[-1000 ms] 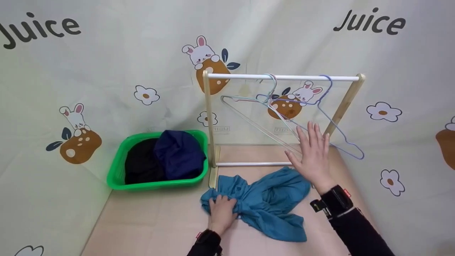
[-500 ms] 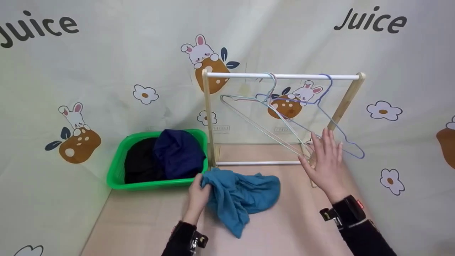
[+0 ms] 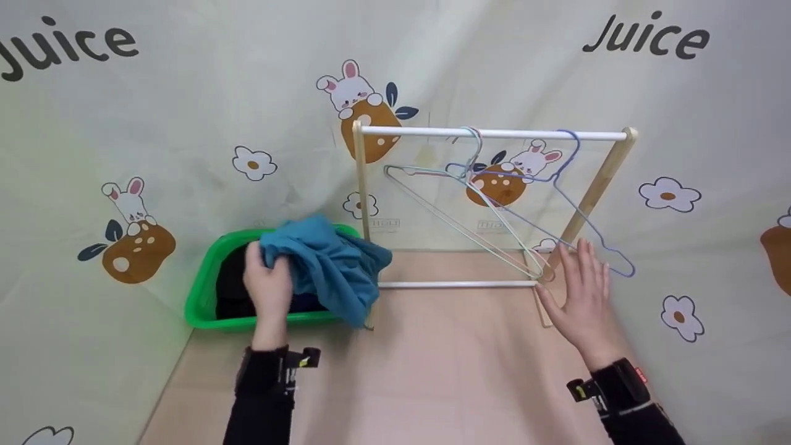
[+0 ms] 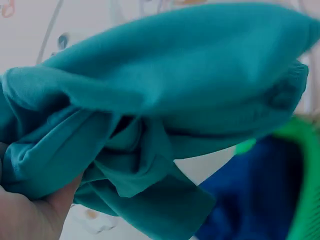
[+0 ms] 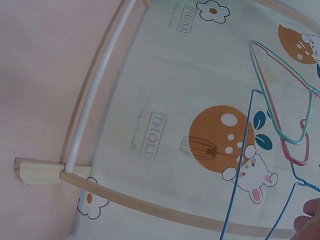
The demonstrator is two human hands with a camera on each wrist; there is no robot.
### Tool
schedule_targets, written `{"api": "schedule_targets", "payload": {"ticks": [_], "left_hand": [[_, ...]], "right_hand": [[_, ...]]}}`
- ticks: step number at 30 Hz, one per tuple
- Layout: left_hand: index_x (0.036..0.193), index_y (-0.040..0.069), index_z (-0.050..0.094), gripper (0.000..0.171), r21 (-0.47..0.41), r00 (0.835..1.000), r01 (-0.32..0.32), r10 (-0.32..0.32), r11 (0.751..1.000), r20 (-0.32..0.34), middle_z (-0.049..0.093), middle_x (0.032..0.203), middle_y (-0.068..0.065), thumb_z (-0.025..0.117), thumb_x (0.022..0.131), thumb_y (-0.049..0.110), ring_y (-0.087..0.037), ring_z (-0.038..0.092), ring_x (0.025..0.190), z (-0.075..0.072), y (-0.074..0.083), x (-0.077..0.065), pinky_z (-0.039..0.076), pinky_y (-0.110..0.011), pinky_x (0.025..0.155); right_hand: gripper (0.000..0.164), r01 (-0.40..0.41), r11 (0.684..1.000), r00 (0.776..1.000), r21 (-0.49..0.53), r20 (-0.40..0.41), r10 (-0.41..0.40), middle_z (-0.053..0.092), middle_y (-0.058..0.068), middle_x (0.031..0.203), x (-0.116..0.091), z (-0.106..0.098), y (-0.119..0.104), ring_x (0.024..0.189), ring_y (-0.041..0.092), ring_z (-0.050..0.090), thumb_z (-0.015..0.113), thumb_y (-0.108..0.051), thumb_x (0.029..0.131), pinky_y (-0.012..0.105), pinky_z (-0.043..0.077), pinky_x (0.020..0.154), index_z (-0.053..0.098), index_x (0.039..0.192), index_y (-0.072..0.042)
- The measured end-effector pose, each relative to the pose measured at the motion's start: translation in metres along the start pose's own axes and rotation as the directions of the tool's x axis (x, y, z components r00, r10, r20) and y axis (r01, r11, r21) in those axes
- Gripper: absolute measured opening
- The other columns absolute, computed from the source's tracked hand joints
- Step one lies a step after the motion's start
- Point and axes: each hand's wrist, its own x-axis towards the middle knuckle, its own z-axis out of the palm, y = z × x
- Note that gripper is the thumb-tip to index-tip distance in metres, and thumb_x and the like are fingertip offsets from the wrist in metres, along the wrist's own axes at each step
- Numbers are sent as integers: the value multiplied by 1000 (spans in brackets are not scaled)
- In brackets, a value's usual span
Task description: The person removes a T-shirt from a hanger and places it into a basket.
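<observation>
My left hand (image 3: 269, 295) grips a crumpled teal garment (image 3: 327, 259) by its left end, above the green basket (image 3: 198, 295). In the left wrist view the same teal cloth (image 4: 180, 80) fills most of the picture, its folds bunched at the thumb. Inside the basket lie a black cloth (image 3: 232, 290) and a dark blue cloth (image 4: 265, 190), partly covered by the teal one in the head view. Nothing is in my right hand (image 3: 581, 309), which hovers with fingers extended near the lower right of the rack, close to the blue hanger (image 3: 602, 241).
A small rack with a white top rail (image 3: 414, 131) and wooden posts (image 3: 596, 185) stands right of the basket. A green hanger (image 5: 272, 110) and a pink hanger (image 5: 295, 159) hang together mid-rail. Patterned sheeting (image 3: 247, 93) rises behind the pinkish tabletop (image 3: 420, 383).
My left hand has gathered the teal garment off the tabletop and carried it up and left over the basket. The right hand has drifted slightly right and down.
</observation>
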Motion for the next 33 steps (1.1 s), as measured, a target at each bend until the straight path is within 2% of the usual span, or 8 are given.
{"api": "schedule_targets", "payload": {"ticks": [6, 11, 13, 15, 19, 22, 27, 33], "left_hand": [[97, 7, 48, 3, -16, 976, 37, -40, 999, -216, 40, 88, -3, 50, 96, 5, -19, 36, 83, -36, 21, 35, 26, -30, 75], [103, 0, 48, 11, 66, 969, 27, -9, 997, -249, 42, 92, -5, 51, 95, 6, -21, 37, 87, -46, 9, 53, 27, -30, 79], [109, -3, 48, 18, 96, 978, 33, -12, 995, -206, 46, 98, -11, 51, 95, 8, -25, 42, 93, -45, -6, 56, 31, -32, 83], [123, -3, 48, 31, 119, 991, 59, -44, 991, -125, 50, 117, -16, 52, 98, 14, -28, 47, 109, -42, -22, 55, 35, -34, 95], [147, -2, 35, 53, 185, 994, 82, -94, 979, 56, 36, 149, -23, 52, 102, 21, -35, 33, 140, -35, -56, 46, 28, -48, 112], [150, -5, 30, 58, 239, 988, 67, -98, 969, 120, 32, 152, -26, 52, 102, 20, -40, 29, 141, -29, -76, 37, 26, -53, 112], [148, -8, 32, 59, 312, 984, 7, -61, 950, 164, 34, 149, -31, 55, 100, 16, -46, 30, 138, -20, -95, 23, 25, -56, 111], [144, -11, 39, 58, 357, 975, -156, 84, 921, 207, 38, 146, -34, 62, 95, 12, -49, 32, 136, -6, -104, 6, 24, -58, 111]], "right_hand": [[78, 0, 1000, 1000, 21, -16, 0, 13, 21, 162, -8, -3, 8, 149, 37, 9, 70, -26, 86, 56, -3, 116, 33, 152, -5], [77, -14, 1000, 1000, 7, -6, 15, 13, 21, 162, -15, -3, 12, 149, 38, 9, 67, -28, 87, 57, -3, 116, 33, 152, -4], [77, -23, 1000, 1000, 5, 2, 23, 14, 21, 162, -18, -1, 13, 148, 39, 9, 67, -28, 87, 57, -2, 116, 33, 151, -3], [76, -33, 999, 999, 2, 12, 33, 15, 22, 161, -20, 1, 14, 148, 40, 10, 67, -28, 88, 58, -1, 116, 34, 151, -3], [76, -42, 999, 999, 10, 29, 42, 17, 25, 160, -25, 9, 17, 148, 41, 12, 68, -28, 88, 58, 0, 116, 34, 151, -3], [76, -37, 999, 999, 12, 39, 36, 18, 25, 159, -29, 16, 19, 146, 43, 14, 69, -27, 87, 58, -1, 116, 35, 151, -3], [74, -27, 1000, 998, -1, 53, 27, 21, 27, 158, -39, 27, 24, 145, 44, 15, 69, -28, 87, 57, -1, 116, 38, 148, 0], [75, -54, 999, 992, -3, 117, 54, 20, 28, 157, -49, 39, 26, 147, 41, 12, 69, -31, 87, 60, 0, 115, 38, 147, 1]]}}
